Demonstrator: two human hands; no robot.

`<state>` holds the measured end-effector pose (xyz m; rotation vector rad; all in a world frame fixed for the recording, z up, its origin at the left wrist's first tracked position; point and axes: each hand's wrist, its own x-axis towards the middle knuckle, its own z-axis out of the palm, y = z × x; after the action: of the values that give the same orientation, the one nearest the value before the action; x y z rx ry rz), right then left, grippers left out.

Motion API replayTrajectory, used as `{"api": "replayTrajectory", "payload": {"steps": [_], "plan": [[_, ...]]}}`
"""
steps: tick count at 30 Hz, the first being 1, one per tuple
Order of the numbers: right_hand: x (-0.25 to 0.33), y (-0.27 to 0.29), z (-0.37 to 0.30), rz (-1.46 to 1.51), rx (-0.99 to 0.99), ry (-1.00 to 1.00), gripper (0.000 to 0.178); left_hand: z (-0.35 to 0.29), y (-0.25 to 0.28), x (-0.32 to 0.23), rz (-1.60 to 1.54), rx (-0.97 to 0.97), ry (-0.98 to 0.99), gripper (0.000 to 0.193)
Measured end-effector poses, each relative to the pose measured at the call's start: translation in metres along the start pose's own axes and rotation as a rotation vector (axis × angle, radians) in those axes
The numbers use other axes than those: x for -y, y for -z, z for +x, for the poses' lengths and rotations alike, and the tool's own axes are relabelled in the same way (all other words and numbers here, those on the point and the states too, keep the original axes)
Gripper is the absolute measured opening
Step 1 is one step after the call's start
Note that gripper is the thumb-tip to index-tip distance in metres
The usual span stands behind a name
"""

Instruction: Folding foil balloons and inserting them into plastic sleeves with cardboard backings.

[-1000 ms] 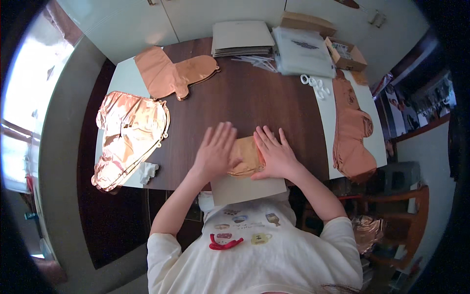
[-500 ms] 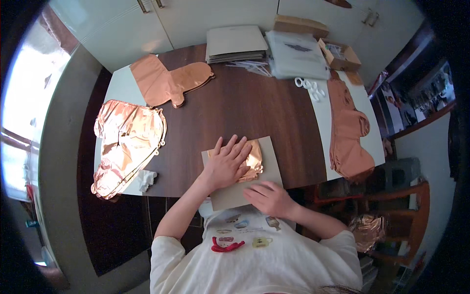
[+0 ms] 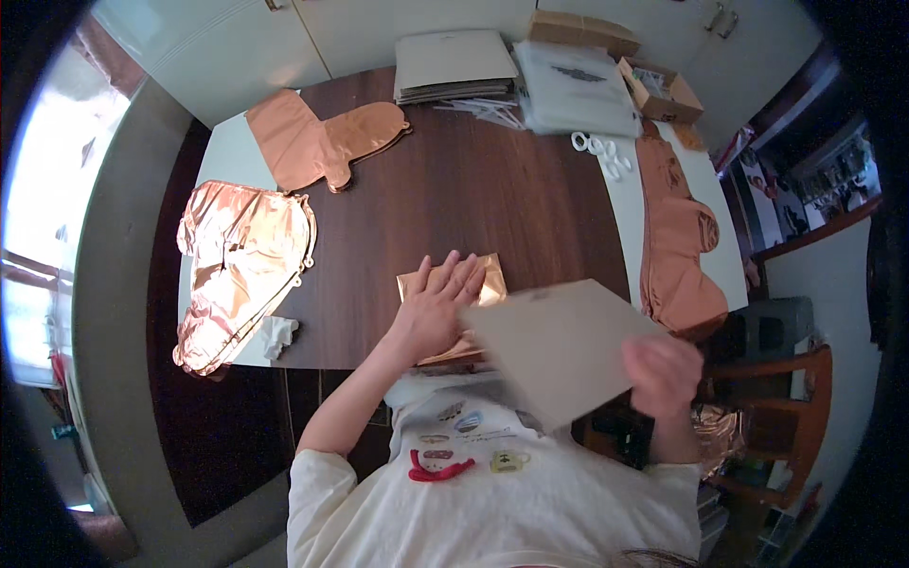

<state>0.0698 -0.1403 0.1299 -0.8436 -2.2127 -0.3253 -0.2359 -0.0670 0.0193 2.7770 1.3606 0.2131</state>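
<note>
Folded foil (image 3: 485, 284) under left hand (image 3: 434, 310).

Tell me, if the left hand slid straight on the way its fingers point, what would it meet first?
The left hand lies flat on a folded copper foil piece, fingers pointing up and right. Beyond the foil's edge comes bare dark table, then probably the white rings.

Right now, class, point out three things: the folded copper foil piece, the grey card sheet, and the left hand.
folded copper foil piece (image 3: 490, 281): head view, its bare upper right corner.
grey card sheet (image 3: 559, 346): head view, the middle of its face.
left hand (image 3: 437, 305): head view, the back of the hand.
</note>
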Motion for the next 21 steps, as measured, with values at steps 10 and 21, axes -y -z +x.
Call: {"api": "replayTrajectory", "payload": {"steps": [10,21], "plan": [[-0.070,-0.045,-0.032,0.513,-0.342,-1.028,0.034,-0.038,0.014,-0.044,-0.089,0.091,0.044,0.087],[-0.095,-0.112,-0.036,0.836,-0.012,-1.242,0.056,-0.077,0.045,-0.028,-0.347,0.133,0.090,0.049]]}}
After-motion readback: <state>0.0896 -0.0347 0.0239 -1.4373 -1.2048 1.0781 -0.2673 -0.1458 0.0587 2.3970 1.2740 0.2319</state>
